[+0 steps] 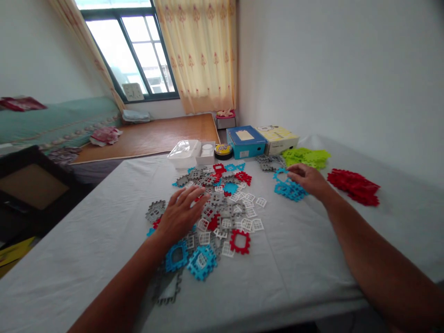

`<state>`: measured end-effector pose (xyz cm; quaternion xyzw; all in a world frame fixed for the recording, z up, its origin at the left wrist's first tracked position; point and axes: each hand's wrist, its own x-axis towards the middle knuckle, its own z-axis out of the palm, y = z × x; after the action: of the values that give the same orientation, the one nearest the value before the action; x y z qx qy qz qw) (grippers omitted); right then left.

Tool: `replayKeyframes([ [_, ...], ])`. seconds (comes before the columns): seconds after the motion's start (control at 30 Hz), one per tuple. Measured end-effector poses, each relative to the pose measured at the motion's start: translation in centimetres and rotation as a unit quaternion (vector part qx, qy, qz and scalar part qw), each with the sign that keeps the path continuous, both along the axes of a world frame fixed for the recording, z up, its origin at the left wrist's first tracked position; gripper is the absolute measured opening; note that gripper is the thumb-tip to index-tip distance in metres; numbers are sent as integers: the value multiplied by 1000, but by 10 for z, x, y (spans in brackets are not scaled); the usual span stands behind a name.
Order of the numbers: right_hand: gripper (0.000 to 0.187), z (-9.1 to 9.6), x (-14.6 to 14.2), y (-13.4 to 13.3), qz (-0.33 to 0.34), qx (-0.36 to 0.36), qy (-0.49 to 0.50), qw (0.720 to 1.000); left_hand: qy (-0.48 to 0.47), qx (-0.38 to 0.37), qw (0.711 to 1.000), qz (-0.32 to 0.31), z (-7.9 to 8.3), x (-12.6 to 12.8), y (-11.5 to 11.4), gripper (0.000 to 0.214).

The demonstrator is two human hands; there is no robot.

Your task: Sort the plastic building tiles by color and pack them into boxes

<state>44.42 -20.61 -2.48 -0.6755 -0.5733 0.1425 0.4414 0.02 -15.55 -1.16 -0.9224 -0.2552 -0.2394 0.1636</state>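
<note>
A mixed heap of flat toothed plastic tiles (222, 203), grey, white, red and blue, lies in the middle of the white-covered table (291, 268). My left hand (180, 212) rests flat on the heap's left side, fingers stretched out. My right hand (308, 179) lies on a small pile of blue tiles (289, 188) at the right, its fingertips touching a blue tile at the pile's far edge. Sorted piles lie beyond: green tiles (307, 157), red tiles (354, 186) and grey tiles (270, 163).
At the table's far edge stand a blue box (246, 141), a yellow box (277, 138), a clear plastic tub (185, 152), a white container (207, 152) and a round tin (223, 150). A bed (55, 122), a window and curtains lie beyond.
</note>
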Motion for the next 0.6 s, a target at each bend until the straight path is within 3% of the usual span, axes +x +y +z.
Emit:
replayKeyframes([
  [0.1,31,-9,58,-4,-42,-87,-28,995,-59,-24,995,82,-4,-22,23,38],
  [0.2,29,-14,79,-10,-45,-145,-104,983,-112,-63,981,143,-10,-44,46,36],
  [0.37,30,-13,63,-8,-102,-95,-238,961,-164,-159,949,219,-19,-73,66,44],
  [0.47,33,-12,44,-4,-81,-91,-228,966,-109,-243,938,222,-22,-77,65,55],
  [0.6,36,-14,22,0,-27,-65,-241,968,-2,-317,931,179,-23,-72,57,67],
])
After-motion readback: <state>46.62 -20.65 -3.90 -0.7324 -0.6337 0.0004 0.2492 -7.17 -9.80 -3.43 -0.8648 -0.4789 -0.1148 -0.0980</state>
